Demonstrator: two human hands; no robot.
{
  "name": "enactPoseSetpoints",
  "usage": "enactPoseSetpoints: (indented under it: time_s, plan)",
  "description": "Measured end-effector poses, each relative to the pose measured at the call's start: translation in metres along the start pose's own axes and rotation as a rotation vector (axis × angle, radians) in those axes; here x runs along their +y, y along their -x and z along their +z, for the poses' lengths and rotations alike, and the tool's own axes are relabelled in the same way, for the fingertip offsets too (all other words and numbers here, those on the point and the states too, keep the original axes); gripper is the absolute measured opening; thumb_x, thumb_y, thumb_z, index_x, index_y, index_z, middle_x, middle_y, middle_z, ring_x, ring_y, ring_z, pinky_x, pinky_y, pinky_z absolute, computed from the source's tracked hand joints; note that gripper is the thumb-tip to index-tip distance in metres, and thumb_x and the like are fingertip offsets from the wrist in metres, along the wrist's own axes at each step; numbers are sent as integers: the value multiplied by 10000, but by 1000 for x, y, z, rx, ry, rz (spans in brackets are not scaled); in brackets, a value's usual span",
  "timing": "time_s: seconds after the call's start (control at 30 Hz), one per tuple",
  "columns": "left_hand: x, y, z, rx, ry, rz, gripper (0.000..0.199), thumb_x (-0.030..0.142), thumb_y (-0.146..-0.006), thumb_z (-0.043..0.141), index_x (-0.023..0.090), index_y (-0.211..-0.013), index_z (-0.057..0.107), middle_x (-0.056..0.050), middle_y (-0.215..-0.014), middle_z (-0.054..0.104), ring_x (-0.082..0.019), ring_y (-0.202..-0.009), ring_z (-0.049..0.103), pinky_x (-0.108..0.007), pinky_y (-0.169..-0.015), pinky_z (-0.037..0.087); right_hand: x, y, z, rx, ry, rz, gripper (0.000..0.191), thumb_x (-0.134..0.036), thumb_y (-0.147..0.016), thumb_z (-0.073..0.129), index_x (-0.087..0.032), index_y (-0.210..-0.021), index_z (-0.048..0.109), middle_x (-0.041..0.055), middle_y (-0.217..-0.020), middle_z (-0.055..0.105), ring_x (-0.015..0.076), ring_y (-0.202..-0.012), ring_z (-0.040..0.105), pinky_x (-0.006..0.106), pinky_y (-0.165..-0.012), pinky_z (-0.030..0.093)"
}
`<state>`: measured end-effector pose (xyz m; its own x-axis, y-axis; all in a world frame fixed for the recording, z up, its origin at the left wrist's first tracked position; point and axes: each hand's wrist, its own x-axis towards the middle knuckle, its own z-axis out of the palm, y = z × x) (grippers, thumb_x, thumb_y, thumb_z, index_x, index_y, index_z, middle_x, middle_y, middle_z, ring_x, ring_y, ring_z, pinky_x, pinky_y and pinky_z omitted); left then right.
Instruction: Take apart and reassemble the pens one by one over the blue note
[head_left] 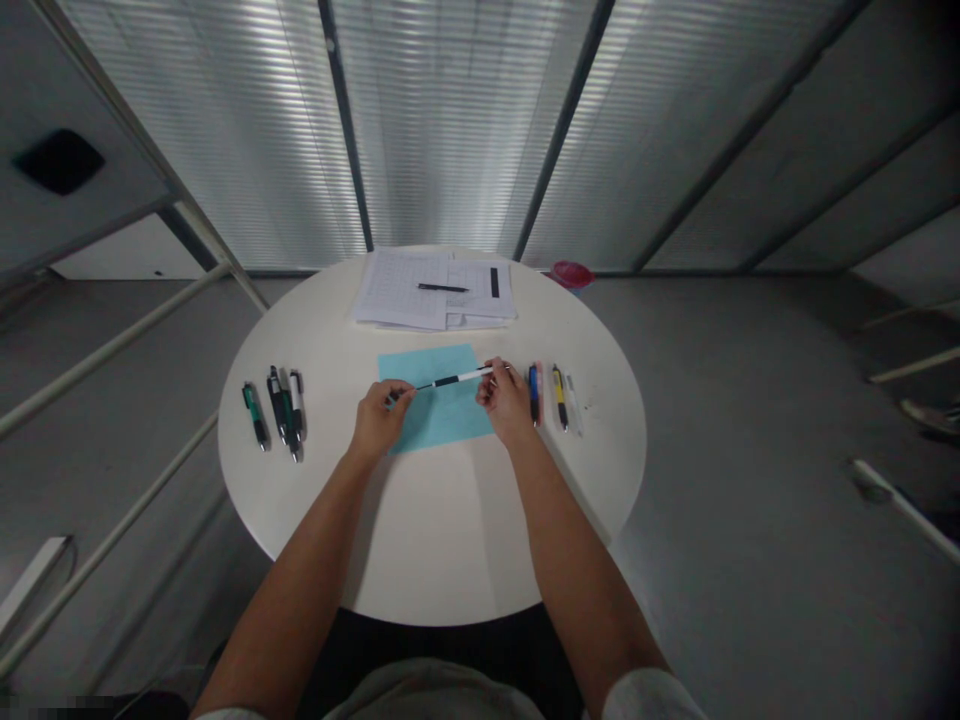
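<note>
Above a light blue sheet [439, 425] on the round white table, my right hand [504, 398] pinches the right end of a white pen barrel with a black grip [457, 378]. My left hand [384, 412] is closed at the other side, its thumb and fingertips on a thin dark piece [424, 387] that reaches into the barrel's left end. The barrel lies nearly level between the hands. Just right of my right hand are a blue pen [533, 392], a yellow pen [560, 398] and a clear tube [574, 405].
Several pens [285, 405] lie at the table's left, beside a green one [254, 414]. Printed papers [405, 290] with a black pen [442, 288] on them are at the back. A red basin [571, 274] stands behind the table [427, 540]. White rails run along the left.
</note>
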<state>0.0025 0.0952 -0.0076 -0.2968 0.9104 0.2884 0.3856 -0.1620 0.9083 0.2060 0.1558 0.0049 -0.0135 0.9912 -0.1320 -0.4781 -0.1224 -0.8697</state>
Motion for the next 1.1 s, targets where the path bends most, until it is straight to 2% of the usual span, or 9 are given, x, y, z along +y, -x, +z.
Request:
enactPoseSetpoints:
  time_s: [0.17,0.33,0.5,0.6,0.73,0.83,0.97,1.1]
  plan:
    - [-1,-1,-1,14,15,-13,80,286,-775,682,226,-805,724,-44,-793,655,-179,-734,548,-295,-717,423,-4,-3,-4,57,0,-56,415,-587,-720,712,-229,-866,560,-83,-575,479,62,-456,461,190,-417,347]
    - [-6,-3,-3,39,-16,-43,129,320,-798,651,208,-834,706,-39,-803,653,-167,-726,549,-288,-716,418,-6,-9,-11,174,-17,-151,405,-603,-754,666,-234,-869,546,-95,-551,443,53,-420,415,190,-399,318]
    - [-12,-5,-4,50,-93,-71,168,338,-834,597,200,-876,683,-51,-849,670,-169,-739,545,-298,-717,424,-4,-9,-14,273,222,-364,366,-606,-843,545,-240,-864,549,-97,-520,401,72,-399,364,209,-384,299]
    - [-13,-5,-3,57,-96,-86,166,332,-839,593,197,-887,677,-47,-821,664,-160,-703,536,-285,-680,418,-4,-3,-12,249,399,-448,323,-564,-866,541,-243,-883,574,-72,-558,442,94,-467,404,217,-432,333]
    - [-14,-5,-2,60,-87,-68,154,330,-834,608,199,-869,681,-43,-791,656,-151,-671,536,-282,-668,414,-5,9,-7,142,564,-514,286,-521,-849,594,-241,-906,617,0,-776,595,133,-700,516,231,-620,425]
    - [-15,-5,-1,47,-127,-65,169,347,-833,606,201,-870,684,-45,-805,664,-159,-683,549,-293,-684,421,-3,12,-7,87,693,-571,301,-509,-876,559,-223,-940,626,14,-821,620,143,-719,524,255,-686,432]
    - [-16,-5,1,17,-211,-72,211,373,-856,568,199,-905,677,-48,-850,677,-163,-723,574,-299,-715,440,1,10,-9,129,808,-705,312,-476,-932,475,-192,-972,597,24,-819,627,144,-705,546,271,-691,441]
    - [-17,-5,1,19,-220,-72,219,382,-860,565,198,-912,673,-47,-853,679,-160,-717,577,-295,-704,444,1,10,-10,185,832,-766,289,-445,-956,444,-191,-971,579,37,-837,629,151,-758,572,289,-742,464]
